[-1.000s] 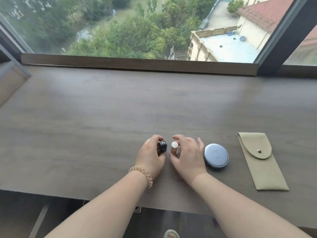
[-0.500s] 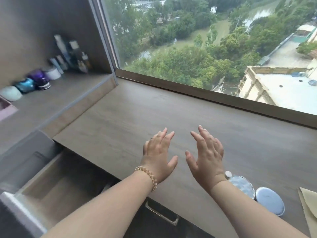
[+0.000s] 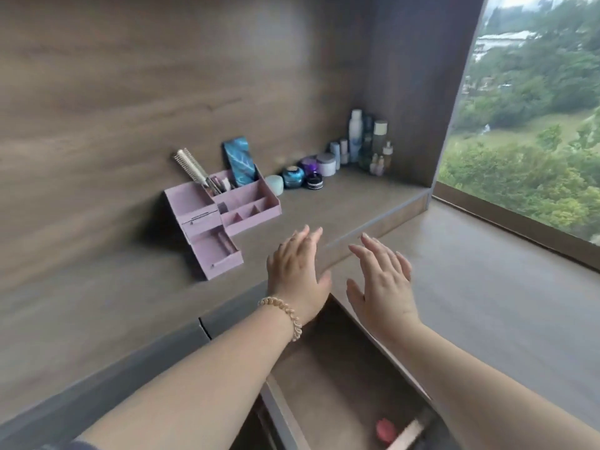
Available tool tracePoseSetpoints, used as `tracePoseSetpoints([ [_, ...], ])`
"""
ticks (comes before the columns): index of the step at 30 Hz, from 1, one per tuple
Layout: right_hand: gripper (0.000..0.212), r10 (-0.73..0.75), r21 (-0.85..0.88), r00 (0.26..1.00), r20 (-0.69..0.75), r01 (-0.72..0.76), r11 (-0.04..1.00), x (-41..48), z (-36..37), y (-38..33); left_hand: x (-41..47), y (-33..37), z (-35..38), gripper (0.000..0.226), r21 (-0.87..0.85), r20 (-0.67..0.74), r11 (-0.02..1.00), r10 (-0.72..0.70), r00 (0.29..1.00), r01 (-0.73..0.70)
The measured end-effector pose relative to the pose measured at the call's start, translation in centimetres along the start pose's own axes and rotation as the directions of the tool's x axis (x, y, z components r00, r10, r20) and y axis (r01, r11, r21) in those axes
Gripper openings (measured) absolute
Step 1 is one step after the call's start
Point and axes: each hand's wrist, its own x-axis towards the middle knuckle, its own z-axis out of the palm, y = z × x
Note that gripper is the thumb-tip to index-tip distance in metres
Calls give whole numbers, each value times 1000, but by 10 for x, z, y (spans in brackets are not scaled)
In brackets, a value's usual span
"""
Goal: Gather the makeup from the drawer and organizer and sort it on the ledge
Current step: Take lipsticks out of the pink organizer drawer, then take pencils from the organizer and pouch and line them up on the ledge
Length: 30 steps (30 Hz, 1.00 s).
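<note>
My left hand (image 3: 297, 274) and my right hand (image 3: 381, 282) hover side by side with straight fingers, holding nothing, above the open drawer (image 3: 331, 381). The drawer holds a round pink item (image 3: 386, 429) and a pale stick-like item (image 3: 407, 433) near its front. A pink organizer (image 3: 224, 206) stands on the counter to the upper left of my hands. Its small lower drawer (image 3: 216, 253) is pulled out with a slim tube inside. A hairbrush (image 3: 191, 168), a blue patterned case (image 3: 240, 162) and small makeup sticks stand in the organizer's back compartments. The ledge (image 3: 487, 287) lies to the right.
Jars (image 3: 293, 177) and several bottles (image 3: 367, 142) line the counter's back toward the corner. A wooden wall rises behind the counter. A window (image 3: 535, 108) runs along the ledge's far side.
The view has swung left from the ledge to the counter and organizer. Both hands let go of the small items on the ledge, opened and moved over the open drawer.
</note>
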Motion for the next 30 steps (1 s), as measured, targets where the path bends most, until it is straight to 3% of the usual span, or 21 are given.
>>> tracePoseSetpoints([
  [6,58,-58,52,995,77,54,997,95,90,-102,59,-134,-49,68,179,-73,978,-92,993,104],
  [13,52,-222,72,973,67,218,973,171,161,-137,117,-211,-64,66,265,-144,945,-158,977,192],
  [18,46,-205,51,979,19,204,978,216,204,-147,138,-250,-53,65,313,-178,934,-120,977,171],
  [24,43,-152,101,982,112,141,985,281,248,-167,176,-294,-40,70,340,-200,917,-147,969,209],
  [30,30,-109,345,976,189,38,938,326,282,-188,184,-312,-26,73,333,-99,918,-191,977,213],
])
